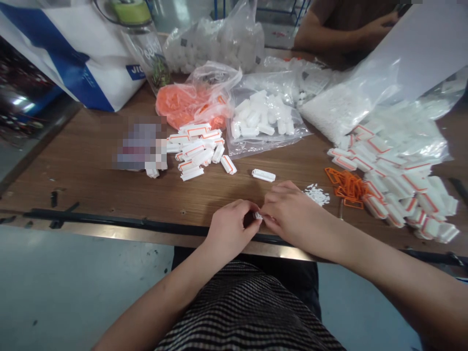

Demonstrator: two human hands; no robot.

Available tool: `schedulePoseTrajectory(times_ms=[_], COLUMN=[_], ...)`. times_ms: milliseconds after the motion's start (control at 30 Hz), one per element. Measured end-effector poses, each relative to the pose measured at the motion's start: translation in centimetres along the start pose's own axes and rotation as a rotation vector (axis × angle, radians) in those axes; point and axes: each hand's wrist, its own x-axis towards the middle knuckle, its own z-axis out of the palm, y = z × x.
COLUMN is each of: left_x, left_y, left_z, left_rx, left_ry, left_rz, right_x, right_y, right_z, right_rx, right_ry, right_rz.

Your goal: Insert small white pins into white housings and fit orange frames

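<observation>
Near the table's front edge my left hand (pixel 233 223) pinches a small white plastic part (pixel 258 215), mostly hidden by fingers. My right hand (pixel 287 210) meets it from the other side, fingers closed at the same part; whether it grips something of its own is hidden. Just beyond the hands lies a single white plastic housing (pixel 263 175). Right of my right hand is a little heap of tiny white pieces (pixel 317 194), then a pile of orange rectangular frames (pixel 345 185). White housings with orange edging (pixel 398 183) are heaped at the far right.
Another heap of orange-edged housings (pixel 197 148) lies left of centre. Behind stand a bag of orange parts (pixel 190 105), an open bag of white housings (pixel 263 114), a bag of white granules (pixel 336 109), a bottle (pixel 146 44) and a paper bag (pixel 98 63). A person's arm (pixel 329 41) is across the table.
</observation>
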Motion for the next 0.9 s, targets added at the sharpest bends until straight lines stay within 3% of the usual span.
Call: schedulePoseTrajectory(times_ms=[167, 333, 567, 767, 833, 900], left_x=[0.0, -0.1, -0.1, 0.0, 0.1, 0.3], left_y=[-0.1, -0.1, -0.4, -0.4, -0.5, -0.5], left_z=[0.1, 0.0, -0.1, -0.3, -0.4, -0.5], left_rx=[-0.009, -0.02, 0.005, 0.028, 0.017, 0.004], left_ry=[0.014, 0.017, -0.002, -0.005, -0.009, -0.024], left_rz=[0.023, 0.029, 0.042, 0.073, 0.087, 0.096], right_x=[-1.6, -2.5, -2.2, -1.8, -1.9, -2.3], right_y=[0.8, 0.5, -1.4, -2.7, -2.8, -2.1], right_z=[0.7, 1.4, 3.1, 4.8, 4.6, 4.0], right_rx=[0.184, 0.115, -0.268, -0.286, -0.291, -0.159], right_ry=[0.167, 0.322, 0.407, 0.506, 0.515, 0.489], right_rz=[-0.009, 0.004, -0.094, -0.003, 0.006, 0.026])
